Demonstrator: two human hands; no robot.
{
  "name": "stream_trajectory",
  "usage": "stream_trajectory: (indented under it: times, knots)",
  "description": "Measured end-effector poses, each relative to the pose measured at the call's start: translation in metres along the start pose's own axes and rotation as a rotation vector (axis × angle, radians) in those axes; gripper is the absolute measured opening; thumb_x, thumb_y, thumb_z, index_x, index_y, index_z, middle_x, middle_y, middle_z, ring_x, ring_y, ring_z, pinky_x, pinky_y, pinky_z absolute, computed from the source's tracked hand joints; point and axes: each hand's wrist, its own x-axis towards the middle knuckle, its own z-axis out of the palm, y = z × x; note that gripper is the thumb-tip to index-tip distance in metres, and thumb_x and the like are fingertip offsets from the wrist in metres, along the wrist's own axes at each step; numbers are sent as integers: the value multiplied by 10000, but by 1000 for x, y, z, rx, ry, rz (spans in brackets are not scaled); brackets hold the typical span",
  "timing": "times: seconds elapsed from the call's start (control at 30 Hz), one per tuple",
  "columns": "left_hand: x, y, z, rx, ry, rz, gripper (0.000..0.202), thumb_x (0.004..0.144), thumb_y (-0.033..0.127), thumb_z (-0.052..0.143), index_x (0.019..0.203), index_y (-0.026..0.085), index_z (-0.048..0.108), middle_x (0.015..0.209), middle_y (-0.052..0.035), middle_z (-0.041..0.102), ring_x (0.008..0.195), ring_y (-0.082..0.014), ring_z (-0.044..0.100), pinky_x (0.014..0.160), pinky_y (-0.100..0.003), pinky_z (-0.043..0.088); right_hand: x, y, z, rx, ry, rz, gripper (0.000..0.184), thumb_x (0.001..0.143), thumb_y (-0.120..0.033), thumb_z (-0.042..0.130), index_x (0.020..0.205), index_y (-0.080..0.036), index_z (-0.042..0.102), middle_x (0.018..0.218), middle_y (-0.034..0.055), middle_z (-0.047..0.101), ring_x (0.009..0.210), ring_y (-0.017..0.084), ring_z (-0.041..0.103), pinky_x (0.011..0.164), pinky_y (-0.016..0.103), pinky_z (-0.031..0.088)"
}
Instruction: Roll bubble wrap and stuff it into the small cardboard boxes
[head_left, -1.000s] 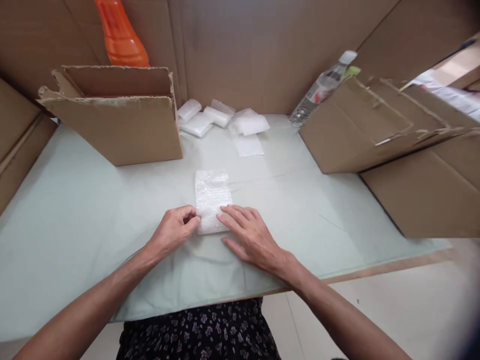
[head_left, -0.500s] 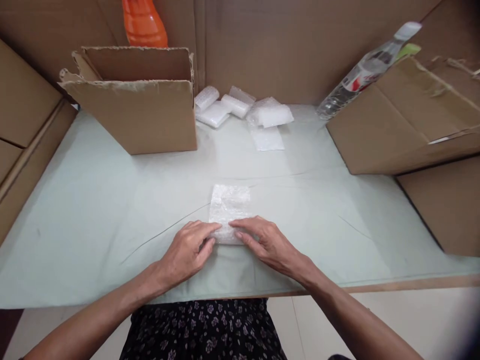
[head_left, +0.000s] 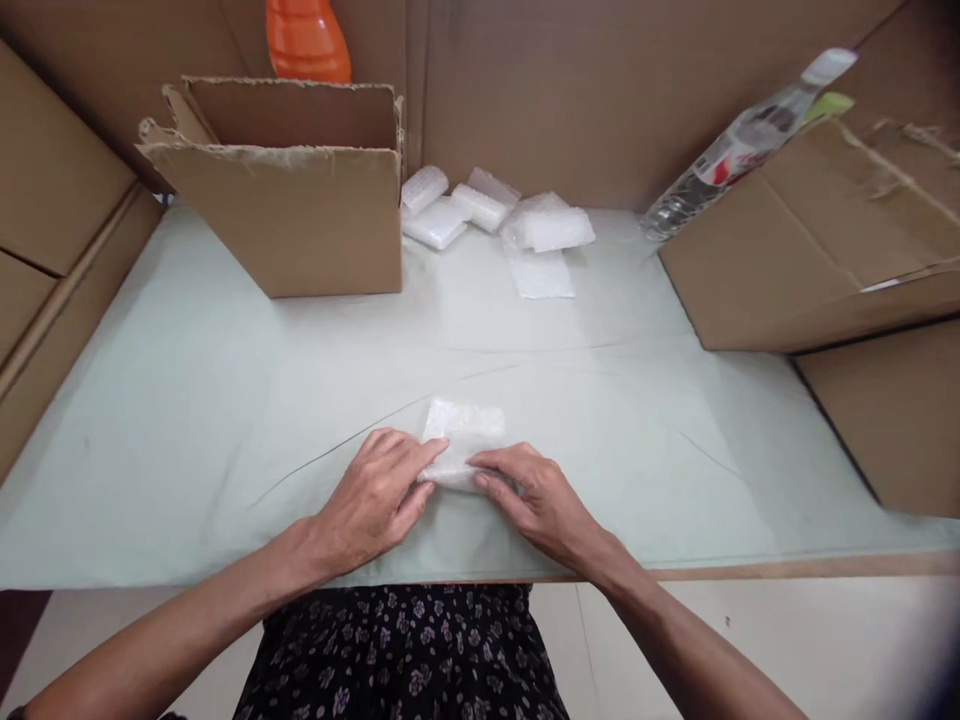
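A piece of bubble wrap (head_left: pixel 463 428), clear and partly folded or rolled at its near edge, lies flat on the pale green cloth close to the table's front. My left hand (head_left: pixel 382 485) grips its left near corner between thumb and fingers. At the right near corner, my right hand (head_left: pixel 529 492) pinches the same roll with thumb and forefinger. Whether anything is inside the roll cannot be made out.
Several bubble-wrap packets (head_left: pixel 480 205) lie at the back. An open cardboard box (head_left: pixel 300 225) stands back left, an orange bottle (head_left: pixel 307 40) behind it. On the right are a clear plastic bottle (head_left: pixel 720 160) and another cardboard box (head_left: pixel 795 240).
The flat stretch of bubble wrap beyond my fingers has become shorter as its near edge is rolled away from me. Both hands stay on it. The whole view has shifted slightly.
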Motion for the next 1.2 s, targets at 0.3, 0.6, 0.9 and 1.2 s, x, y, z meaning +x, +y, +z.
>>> stream_trajectory:
  times: [0.3,0.6,0.9,1.2]
  knots:
    - [30,-16,16,282,-93,-209,319,940,196,530,1240,150,629,1031,-115,688,956,-287,617,845,-458,518,14,8,-2,-333,49,72,508,938,-495,642,1313,-153,626,1462,221,574,1290,386,563,1020,568,476]
    - [39,-52,-51,431,320,-95,321,943,234,598,1254,163,627,1326,-171,634,1214,-317,610,1019,-505,524,25,7,0,-138,-15,52,37,915,-204,637,936,-211,607,1034,69,738,949,232,684,850,398,515]
    - [144,-107,-180,729,294,-249,600,1008,411,280,1238,-57,575,1230,-48,647,1351,-330,527,1118,-596,344,20,15,-14,-206,-50,50,310,964,-265,565,1269,-243,619,1104,70,764,932,247,722,825,426,585]
    - [81,-66,-153,602,412,-23,150,906,204,515,888,179,662,858,3,708,923,-196,692,1055,-504,496,13,15,-88,-101,372,200,236,898,-504,689,952,-274,682,856,51,747,707,231,715,592,334,565]
